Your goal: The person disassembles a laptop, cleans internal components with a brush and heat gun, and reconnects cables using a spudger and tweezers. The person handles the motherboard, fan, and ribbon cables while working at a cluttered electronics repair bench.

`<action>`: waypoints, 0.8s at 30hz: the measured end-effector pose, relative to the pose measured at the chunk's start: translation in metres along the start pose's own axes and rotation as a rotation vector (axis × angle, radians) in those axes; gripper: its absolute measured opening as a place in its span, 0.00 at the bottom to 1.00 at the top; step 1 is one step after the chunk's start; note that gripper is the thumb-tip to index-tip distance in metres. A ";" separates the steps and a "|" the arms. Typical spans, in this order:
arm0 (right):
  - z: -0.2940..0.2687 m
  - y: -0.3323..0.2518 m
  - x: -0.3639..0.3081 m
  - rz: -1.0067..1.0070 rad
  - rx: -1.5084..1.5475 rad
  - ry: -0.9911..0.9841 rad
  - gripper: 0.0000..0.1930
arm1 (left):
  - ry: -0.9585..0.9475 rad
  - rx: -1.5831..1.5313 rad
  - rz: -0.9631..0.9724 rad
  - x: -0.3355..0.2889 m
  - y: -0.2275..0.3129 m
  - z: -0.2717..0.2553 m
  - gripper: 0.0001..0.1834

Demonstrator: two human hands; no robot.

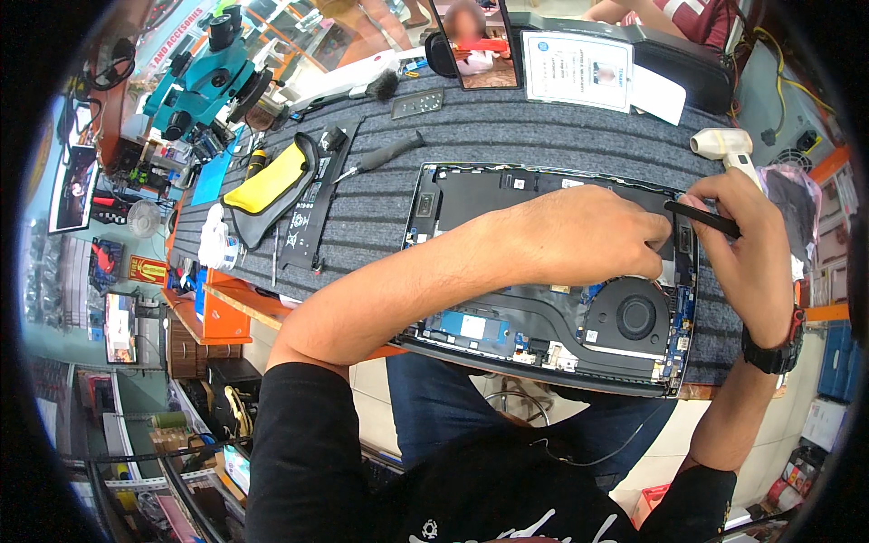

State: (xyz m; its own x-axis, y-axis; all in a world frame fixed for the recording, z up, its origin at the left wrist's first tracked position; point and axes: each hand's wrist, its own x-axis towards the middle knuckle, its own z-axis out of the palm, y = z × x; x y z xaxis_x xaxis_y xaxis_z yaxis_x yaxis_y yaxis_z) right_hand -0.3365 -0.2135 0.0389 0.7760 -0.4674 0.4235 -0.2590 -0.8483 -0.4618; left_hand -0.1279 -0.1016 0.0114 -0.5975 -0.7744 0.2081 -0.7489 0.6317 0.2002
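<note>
An opened laptop (pixel 552 303) lies on the grey ribbed mat with its inner parts bare; a round fan (pixel 637 314) and a blue circuit board strip (pixel 471 326) show. Above its right half, my left hand (pixel 588 231) bends its fingers down near the fan, closed; whatever they pinch is hidden. My right hand (pixel 747 249), at the laptop's right edge, grips a slim black stick-like tool (pixel 701 219) between thumb and fingers. The tool's tip points left, toward my left hand. My left forearm covers part of the laptop.
Left of the laptop lie a screwdriver (pixel 385 156), a long black battery pack (pixel 312 217) and a yellow-and-black pouch (pixel 269 185). A white blower (pixel 724 145) sits at the right. Behind are a remote control (pixel 418 104), upright papers (pixel 579 72) and a teal microscope (pixel 204 81).
</note>
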 end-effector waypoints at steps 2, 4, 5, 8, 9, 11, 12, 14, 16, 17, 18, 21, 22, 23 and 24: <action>0.000 0.000 0.000 0.016 -0.011 -0.007 0.07 | -0.005 -0.018 -0.023 0.001 0.002 -0.002 0.12; -0.001 -0.001 0.000 0.026 -0.020 -0.003 0.07 | -0.036 -0.036 -0.064 0.001 0.004 -0.004 0.12; -0.002 -0.002 0.000 0.031 -0.024 0.000 0.07 | -0.052 -0.045 -0.084 0.001 0.005 -0.004 0.12; -0.006 0.000 0.001 0.037 0.016 -0.015 0.07 | -0.009 -0.040 -0.064 0.000 0.005 -0.002 0.12; -0.005 0.000 0.000 0.002 0.032 0.002 0.07 | -0.012 -0.039 -0.067 0.001 0.005 -0.002 0.12; -0.004 -0.001 -0.001 -0.038 0.074 0.021 0.07 | -0.018 -0.037 -0.073 0.002 0.005 -0.001 0.13; -0.004 -0.003 -0.002 -0.045 0.101 0.021 0.07 | -0.009 -0.040 -0.075 0.001 0.006 -0.001 0.13; -0.009 -0.009 -0.004 0.004 0.172 -0.010 0.07 | 0.009 -0.045 -0.080 -0.001 0.007 -0.001 0.14; -0.013 -0.004 -0.003 0.005 0.132 -0.023 0.08 | -0.021 -0.065 -0.094 0.000 0.007 -0.003 0.14; -0.014 -0.002 -0.002 0.006 0.111 -0.029 0.09 | -0.035 -0.076 -0.101 0.000 0.008 -0.004 0.14; -0.012 -0.003 0.000 -0.011 0.094 0.022 0.09 | -0.042 -0.082 -0.116 0.000 0.008 -0.004 0.14; -0.004 -0.001 0.004 -0.070 0.023 0.148 0.10 | -0.066 -0.100 -0.153 -0.003 0.011 -0.005 0.13; -0.003 0.002 0.005 -0.095 -0.011 0.172 0.10 | -0.077 -0.106 -0.162 -0.004 0.011 -0.006 0.12; -0.003 0.004 0.005 -0.120 -0.046 0.197 0.10 | -0.088 -0.111 -0.170 -0.004 0.011 -0.006 0.12; -0.004 0.004 0.005 -0.151 -0.137 0.206 0.10 | -0.083 -0.116 -0.179 -0.006 0.011 -0.005 0.12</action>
State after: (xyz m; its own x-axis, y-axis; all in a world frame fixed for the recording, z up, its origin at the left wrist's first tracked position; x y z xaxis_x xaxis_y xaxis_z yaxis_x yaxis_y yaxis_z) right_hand -0.3360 -0.2203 0.0418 0.6823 -0.3617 0.6353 -0.2357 -0.9314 -0.2773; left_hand -0.1315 -0.0900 0.0174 -0.4830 -0.8718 0.0812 -0.8101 0.4801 0.3364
